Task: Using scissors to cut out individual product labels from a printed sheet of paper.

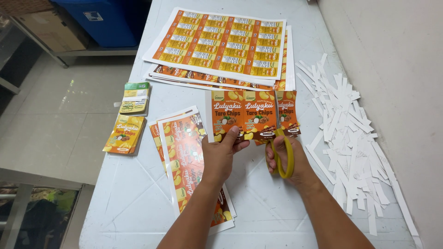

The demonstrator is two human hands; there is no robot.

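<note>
My left hand (220,154) pinches the lower edge of an orange printed label strip (244,115) held flat over the white table (138,203). My right hand (288,159) grips yellow-handled scissors (282,143), whose blades run up through the strip between its second and third label. The part of the strip right of the blades lies beside my right hand.
A stack of uncut orange label sheets (221,46) lies at the far end. Long printed strips (187,161) sit left of my left hand. Two small piles of cut labels (125,134) (135,97) lie near the left edge. White paper offcuts (350,138) lie heaped on the right by the wall.
</note>
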